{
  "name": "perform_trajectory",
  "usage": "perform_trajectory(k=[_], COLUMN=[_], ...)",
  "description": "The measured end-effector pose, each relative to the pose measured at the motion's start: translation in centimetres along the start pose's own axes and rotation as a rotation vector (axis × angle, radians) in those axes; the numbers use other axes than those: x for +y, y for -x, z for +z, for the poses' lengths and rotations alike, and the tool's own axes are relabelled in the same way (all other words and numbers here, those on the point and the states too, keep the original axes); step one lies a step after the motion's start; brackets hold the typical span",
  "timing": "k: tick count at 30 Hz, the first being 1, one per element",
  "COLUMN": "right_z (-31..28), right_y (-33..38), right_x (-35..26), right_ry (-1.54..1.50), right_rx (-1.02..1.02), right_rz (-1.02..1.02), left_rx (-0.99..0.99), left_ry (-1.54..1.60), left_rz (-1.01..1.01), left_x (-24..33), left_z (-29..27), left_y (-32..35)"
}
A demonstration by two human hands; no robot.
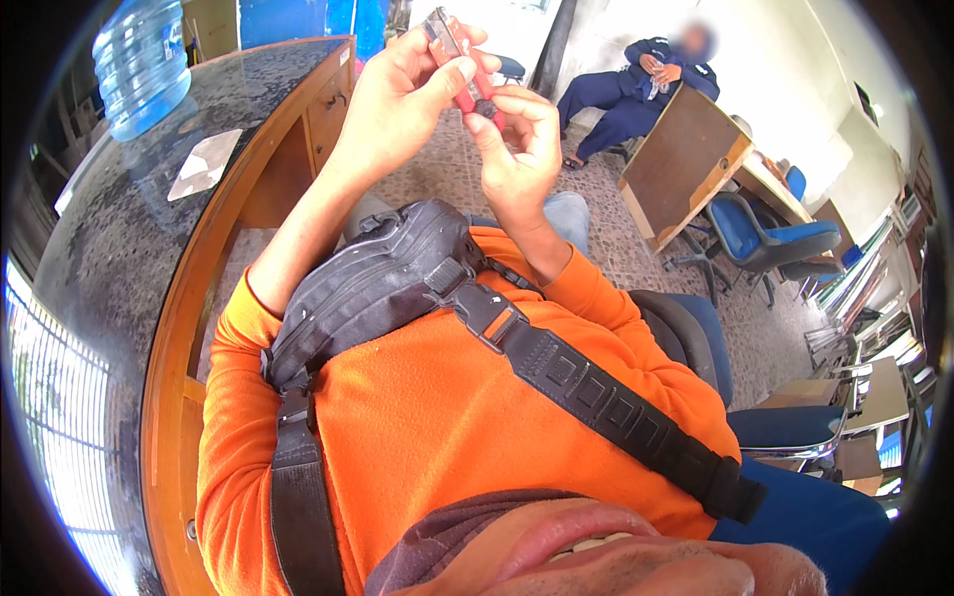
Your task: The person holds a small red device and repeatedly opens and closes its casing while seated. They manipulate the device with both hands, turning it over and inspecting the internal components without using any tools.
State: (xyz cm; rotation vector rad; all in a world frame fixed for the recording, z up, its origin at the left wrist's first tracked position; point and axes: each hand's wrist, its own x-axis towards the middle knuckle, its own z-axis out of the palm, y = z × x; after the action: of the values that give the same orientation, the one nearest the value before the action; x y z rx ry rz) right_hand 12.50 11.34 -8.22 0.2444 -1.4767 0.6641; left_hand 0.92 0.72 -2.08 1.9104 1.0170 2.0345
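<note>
Both my hands are raised together in front of me around a slim red-and-silver hand tool [462,72], whose exact kind I cannot make out. Its silver end points up and away, and a dark round piece sits at its lower red end. My left hand [397,99] is closed on the tool's body, thumb laid along its side. At the lower end, my right hand [522,144] pinches near the dark piece with thumb and fingers. A black sling bag [373,288] lies across my chest below the hands, over an orange sleeved top.
On my left runs a dark-topped wooden desk [129,228] carrying a blue water jug [139,70] and a pale flat piece [206,164]. Across the tiled floor, a person in dark blue [636,84] sits behind a wooden desk [686,164]. Blue chairs [765,233] stand at right.
</note>
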Motion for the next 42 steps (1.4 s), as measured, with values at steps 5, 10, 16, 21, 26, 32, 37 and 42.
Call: perform_trajectory(k=[5, 10, 16, 21, 26, 32, 37, 42], right_z=[0.2, 0.7, 0.6, 0.8, 1.1, 1.9, 2.3, 2.6], right_y=[-0.3, 0.1, -0.6, -0.8, -0.7, 0.3, 0.9, 1.5], right_x=[-0.4, -1.5, -2.5, -4.5, -4.9, -4.6, -4.5, -4.3], right_ry=[0.026, -0.29, -0.46, -0.491, -0.531, -0.439, -0.418, -0.447], right_rx=[-0.093, -0.132, -0.332, -0.511, -0.554, -0.561, -0.509, -0.428], right_rz=[-0.071, 0.24, 0.558, 0.604, 0.641, 0.499, 0.47, 0.479], left_rx=[0.037, 0.05, -0.003, 0.019, 0.08, 0.094, 0.071, 0.076], left_ry=[0.007, -0.004, -0.001, -0.054, -0.023, -0.07, -0.145, -0.205], left_rz=[-0.02, -0.06, -0.046, -0.161, -0.191, -0.182, -0.135, -0.104], left_x=[0.2, 1.2, 1.3, 2.8, 2.7, 3.5, 3.5, 3.2], left_z=[-0.1, -0.5, -1.3, -1.5, -1.5, -1.2, -1.0, -0.8], left_y=[0.3, 0.6, 0.9, 1.4, 1.9, 2.3, 2.5, 2.5])
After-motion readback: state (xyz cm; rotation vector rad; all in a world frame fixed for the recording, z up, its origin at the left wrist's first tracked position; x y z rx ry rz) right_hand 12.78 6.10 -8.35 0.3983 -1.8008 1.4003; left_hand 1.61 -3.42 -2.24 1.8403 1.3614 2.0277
